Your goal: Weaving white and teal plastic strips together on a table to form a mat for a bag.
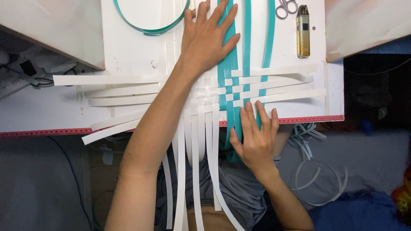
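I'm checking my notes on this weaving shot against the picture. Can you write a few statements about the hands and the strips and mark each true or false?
1. The left hand lies flat, fingers spread, on the strips at the far side of the weave. True.
2. The right hand holds the small scissors. False: the scissors lie untouched at the far edge of the white board; the right hand rests on the teal strips at the near edge.
3. All the woven strips are white. False: white strips cross several teal ones.
4. A loop of teal strip lies on the board to the left of the left hand. True.
5. White strips hang over the board's near edge. True.
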